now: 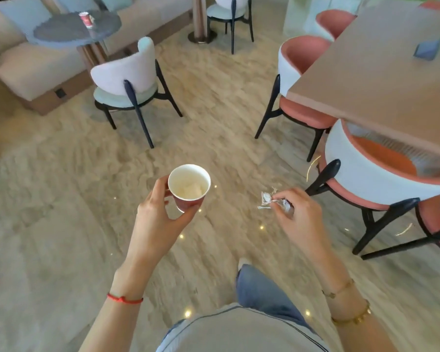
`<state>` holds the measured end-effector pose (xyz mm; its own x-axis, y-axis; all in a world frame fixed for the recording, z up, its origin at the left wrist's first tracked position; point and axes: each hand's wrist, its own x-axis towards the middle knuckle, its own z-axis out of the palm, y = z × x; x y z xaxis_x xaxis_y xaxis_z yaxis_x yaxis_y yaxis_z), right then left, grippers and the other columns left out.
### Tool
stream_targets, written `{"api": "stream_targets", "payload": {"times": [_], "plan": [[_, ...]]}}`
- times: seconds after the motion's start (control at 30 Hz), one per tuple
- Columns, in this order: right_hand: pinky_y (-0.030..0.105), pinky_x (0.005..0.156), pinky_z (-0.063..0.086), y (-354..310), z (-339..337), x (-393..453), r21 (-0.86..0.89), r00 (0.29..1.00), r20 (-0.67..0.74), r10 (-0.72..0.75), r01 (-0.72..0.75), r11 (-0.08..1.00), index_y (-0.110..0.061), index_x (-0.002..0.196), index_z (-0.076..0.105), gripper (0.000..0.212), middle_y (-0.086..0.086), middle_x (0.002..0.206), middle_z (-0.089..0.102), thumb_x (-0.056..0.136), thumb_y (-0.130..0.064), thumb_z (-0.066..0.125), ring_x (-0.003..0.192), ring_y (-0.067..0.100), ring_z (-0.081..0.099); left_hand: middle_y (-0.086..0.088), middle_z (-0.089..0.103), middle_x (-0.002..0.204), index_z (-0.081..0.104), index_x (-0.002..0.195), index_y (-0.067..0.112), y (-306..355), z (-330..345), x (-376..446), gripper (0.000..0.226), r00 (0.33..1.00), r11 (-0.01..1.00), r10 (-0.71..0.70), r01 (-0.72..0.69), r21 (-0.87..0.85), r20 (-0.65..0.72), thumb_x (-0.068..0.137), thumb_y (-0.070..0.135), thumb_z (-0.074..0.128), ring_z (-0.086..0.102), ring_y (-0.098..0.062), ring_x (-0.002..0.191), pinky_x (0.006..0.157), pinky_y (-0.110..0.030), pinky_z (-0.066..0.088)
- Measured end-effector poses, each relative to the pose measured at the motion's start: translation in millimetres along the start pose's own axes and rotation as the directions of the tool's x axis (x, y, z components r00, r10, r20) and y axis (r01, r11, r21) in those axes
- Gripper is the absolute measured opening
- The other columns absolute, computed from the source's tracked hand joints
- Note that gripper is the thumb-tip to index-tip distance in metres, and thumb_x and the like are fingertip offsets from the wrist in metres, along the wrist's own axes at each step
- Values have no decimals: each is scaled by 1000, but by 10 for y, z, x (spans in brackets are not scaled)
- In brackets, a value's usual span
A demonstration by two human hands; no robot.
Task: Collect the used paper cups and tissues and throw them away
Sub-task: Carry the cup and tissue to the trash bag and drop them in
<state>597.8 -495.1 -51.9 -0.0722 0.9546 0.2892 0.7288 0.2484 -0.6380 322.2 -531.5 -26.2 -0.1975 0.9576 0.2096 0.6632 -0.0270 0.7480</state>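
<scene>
Left hand (160, 219) fingers wrap red paper cup (188, 186) holding tissue, light, crushable, grip sidewall gently; right hand (297, 212) beside cup pinches crumpled silvery wrapper (269, 199).

Far-left round table (69, 31): small red cup (85, 18), blurred, markings unreadable. Right table (381, 80): cut by frame edge; dark flat item (426, 49), unidentifiable. Floor (61, 199): motion-blurred.

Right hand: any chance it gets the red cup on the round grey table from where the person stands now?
Probably not. The red cup sits on the round grey table far across the floor, beyond a white chair, and the right hand already pinches a crumpled wrapper.
</scene>
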Motion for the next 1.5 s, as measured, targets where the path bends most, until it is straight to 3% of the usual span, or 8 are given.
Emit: {"api": "stream_targets", "payload": {"times": [0.13, 0.33, 0.47, 0.63, 0.87, 1.0, 1.27, 1.5], "plan": [[19, 69, 44, 267, 239, 787, 12, 1000, 1, 28, -28, 1000, -12, 87, 68, 8, -2, 85, 63, 81, -8, 72, 77, 15, 59, 26, 60, 106, 50, 123, 29, -169, 313, 861, 65, 1000, 1000, -9, 9, -8, 20, 67, 47, 78, 60, 4, 94, 76, 1, 38], [25, 73, 47, 679, 476, 2311, 9, 999, 5, 50, -50, 999, -10, 88, 69, 6, 0, 88, 64, 83, -8, 71, 80, 15, 60, 30, 56, 101, 52, 121, 25, -237, 808, 2403, 64, 1000, 1000, -10, 10, -19, 8, 68, 44, 80, 59, 4, 92, 75, 3, 37], [16, 69, 42, 881, 551, 3529, -18, 1000, -1, 31, -31, 999, -10, 89, 69, 7, 0, 90, 64, 83, -9, 71, 78, 16, 60, 31, 56, 101, 50, 122, 30, -176, 1040, 3482, 66, 999, 999, -17, 16, -33, -28, 66, 54, 75, 57, 8, 91, 73, 3, 37], [6, 72, 38, 1033, 777, 4791, -19, 1000, 6, 10, -10, 1000, -11, 88, 70, 7, -1, 89, 65, 82, -10, 72, 78, 14, 60, 37, 54, 101, 49, 124, 31, -253, 1240, 4612, 65, 997, 999, -41, 39, -36, -59, 68, 47, 79, 55, 17, 91, 74, 3, 38], [6, 73, 39, 1379, 1342, 6275, 11, 998, 54, 25, -26, 1000, -11, 89, 70, 7, -1, 91, 66, 82, -8, 71, 80, 12, 60, 29, 58, 99, 51, 121, 27, -527, 1638, 6230, 64, 997, 999, -38, 37, -20, -74, 68, 45, 81, 58, 13, 91, 71, 0, 40], [6, 74, 37, 1599, 1639, 7252, 19, 997, 37, 61, -62, 998, -10, 88, 70, 6, 0, 91, 64, 83, -8, 70, 84, 14, 58, 20, 59, 103, 51, 123, 23, -693, 1885, 7338, 64, 999, 1000, 4, -5, -1, -48, 69, 40, 82, 61, -2, 91, 71, -4, 41], [7, 71, 37, 1848, 2003, 9283, -4, 986, -97, 138, -139, 990, -13, 91, 70, 8, -3, 92, 62, 84, -9, 69, 83, 11, 58, 16, 63, 101, 52, 123, 21, -707, 2291, 9732, 65, 990, 991, 131, -130, -30, 51, 69, 40, 81, 60, 2, 88, 72, -1, 40], [21, 77, 42, 2267, 2133, 10549, -17, 952, -172, 254, -261, 965, -12, 92, 71, 8, -4, 93, 62, 84, -11, 70, 87, 13, 59, 19, 61, 100, 53, 121, 20, -642, 2899, 11369, 65, 972, 984, 176, -168, -65, 157, 66, 41, 81, 59, 5, 87, 72, 2, 37]]}}
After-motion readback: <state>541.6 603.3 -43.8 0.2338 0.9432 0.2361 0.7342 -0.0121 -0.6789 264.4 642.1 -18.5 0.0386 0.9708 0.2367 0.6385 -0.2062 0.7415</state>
